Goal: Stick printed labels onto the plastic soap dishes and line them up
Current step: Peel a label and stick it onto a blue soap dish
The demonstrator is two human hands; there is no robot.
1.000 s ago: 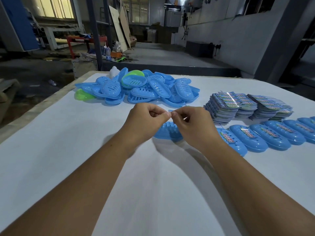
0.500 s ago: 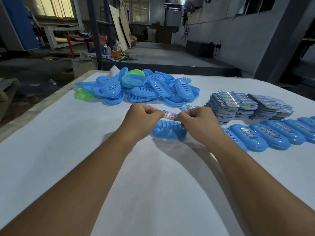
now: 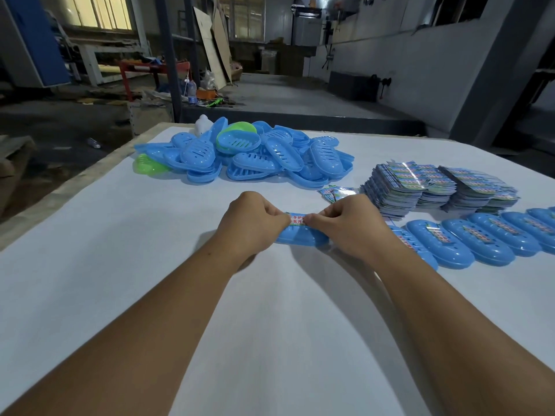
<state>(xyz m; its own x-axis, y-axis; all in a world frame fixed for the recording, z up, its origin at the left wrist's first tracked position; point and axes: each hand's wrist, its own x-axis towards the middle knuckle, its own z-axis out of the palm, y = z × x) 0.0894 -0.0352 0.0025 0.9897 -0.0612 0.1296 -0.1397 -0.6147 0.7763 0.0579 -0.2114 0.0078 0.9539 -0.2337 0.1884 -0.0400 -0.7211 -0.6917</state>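
Note:
A blue soap dish (image 3: 300, 239) lies bottom up on the white table (image 3: 150, 265) in the middle of the view. A printed label (image 3: 296, 219) with red characters stretches across its top. My left hand (image 3: 250, 223) pinches the label's left end and my right hand (image 3: 345, 225) pinches its right end, both resting low over the dish. To the right runs a row of labelled blue dishes (image 3: 480, 238). Behind that row sit stacks of printed labels (image 3: 432, 187). A heap of unlabelled blue and green dishes (image 3: 249, 157) lies at the back.
A few loose labels (image 3: 335, 193) lie between the heap and the stacks. The table's left edge (image 3: 75, 187) drops to a cluttered workshop floor. A white bottle (image 3: 204, 124) stands behind the heap.
My hands drew apart, spreading the label out between them, and then lowered it onto the blue dish. The dish has stayed in place under them.

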